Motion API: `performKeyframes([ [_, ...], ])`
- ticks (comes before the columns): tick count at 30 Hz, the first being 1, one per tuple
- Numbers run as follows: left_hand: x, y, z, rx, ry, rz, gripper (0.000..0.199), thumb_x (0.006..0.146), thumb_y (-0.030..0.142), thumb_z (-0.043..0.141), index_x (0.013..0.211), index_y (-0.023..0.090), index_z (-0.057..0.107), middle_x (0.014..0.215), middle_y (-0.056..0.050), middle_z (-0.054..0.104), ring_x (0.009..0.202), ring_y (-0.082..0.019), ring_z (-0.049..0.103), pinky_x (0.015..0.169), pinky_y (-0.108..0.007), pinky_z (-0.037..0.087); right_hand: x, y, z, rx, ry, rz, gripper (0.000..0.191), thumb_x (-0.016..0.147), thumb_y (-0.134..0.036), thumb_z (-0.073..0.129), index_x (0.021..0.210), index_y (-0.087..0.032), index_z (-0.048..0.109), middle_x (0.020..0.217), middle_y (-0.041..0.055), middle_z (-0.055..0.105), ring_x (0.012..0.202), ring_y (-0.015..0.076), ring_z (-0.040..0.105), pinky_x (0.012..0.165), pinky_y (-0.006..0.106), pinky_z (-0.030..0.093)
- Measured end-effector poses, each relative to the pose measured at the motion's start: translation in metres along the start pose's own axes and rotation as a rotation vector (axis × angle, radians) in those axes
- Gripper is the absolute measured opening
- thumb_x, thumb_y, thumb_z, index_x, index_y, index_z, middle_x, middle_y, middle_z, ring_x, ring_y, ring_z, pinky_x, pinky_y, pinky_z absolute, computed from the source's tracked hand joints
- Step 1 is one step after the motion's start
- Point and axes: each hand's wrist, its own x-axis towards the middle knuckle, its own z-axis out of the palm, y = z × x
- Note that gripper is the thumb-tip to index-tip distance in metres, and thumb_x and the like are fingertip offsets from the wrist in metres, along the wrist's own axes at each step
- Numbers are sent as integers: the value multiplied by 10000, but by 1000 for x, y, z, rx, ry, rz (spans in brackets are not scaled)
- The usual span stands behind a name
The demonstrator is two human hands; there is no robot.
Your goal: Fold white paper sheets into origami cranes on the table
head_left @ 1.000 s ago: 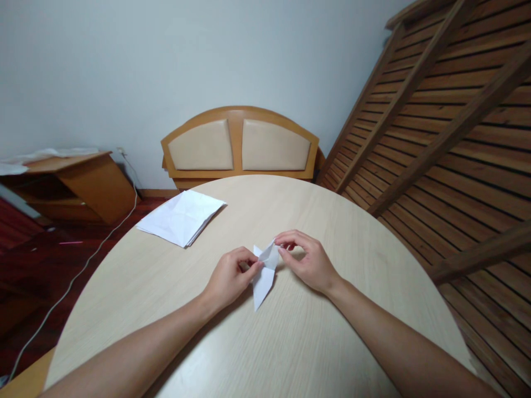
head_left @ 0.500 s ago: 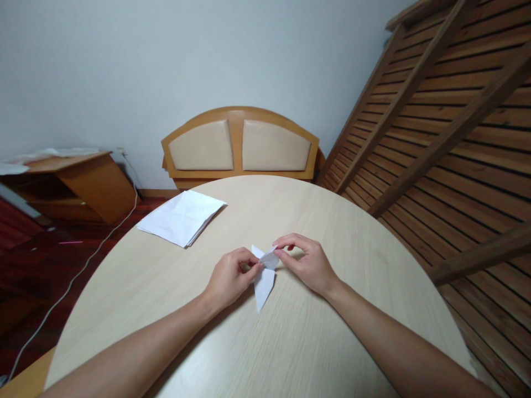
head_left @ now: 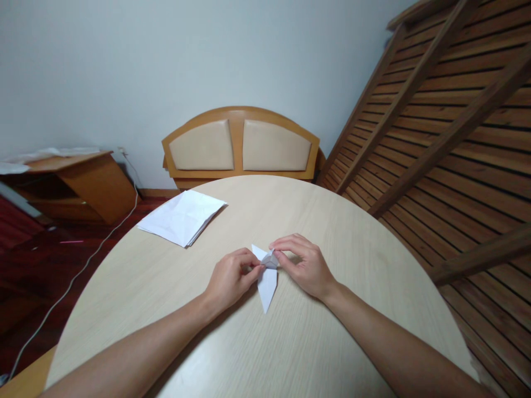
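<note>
Hands, left [head_left: 232,279] and right [head_left: 305,265], nearly closed, pinching folded paper [head_left: 267,288]; best creased gently, left anchoring.

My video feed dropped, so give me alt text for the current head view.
Left hand and right hand pinch a small folded white paper over a round pale table; a stack of creased white sheets lies beyond, toward the left.
</note>
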Motion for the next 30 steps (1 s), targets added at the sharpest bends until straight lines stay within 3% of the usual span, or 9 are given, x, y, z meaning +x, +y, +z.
performKeyframes([
  [6,-1,0,-1,19,-10,6,174,910,277,612,822,203,742,863,-32,693,683,-143,602,628,-252,411,0,0,-2,-130,-73,-104,147,936,-190,629,1023,-256,728,999,42,758,914,210,673,815,404,518],
  [13,-1,0,-1,17,-8,16,172,916,282,613,833,204,742,864,-32,698,672,-139,599,616,-248,408,-1,1,-1,-78,-14,-52,108,920,-186,652,987,-257,699,953,30,766,925,211,703,842,406,527],
  [24,0,1,-1,31,-19,11,171,915,287,618,839,211,750,873,-29,696,675,-136,599,626,-250,412,0,0,-2,-135,-88,-135,158,913,-174,648,1026,-265,712,1021,32,771,985,222,693,871,425,510],
  [30,0,1,0,43,-13,27,176,920,289,606,846,206,742,870,-40,690,724,-156,604,640,-253,426,1,-1,-1,-21,-44,-41,91,918,-188,651,949,-254,707,916,36,758,908,215,691,845,407,531],
])
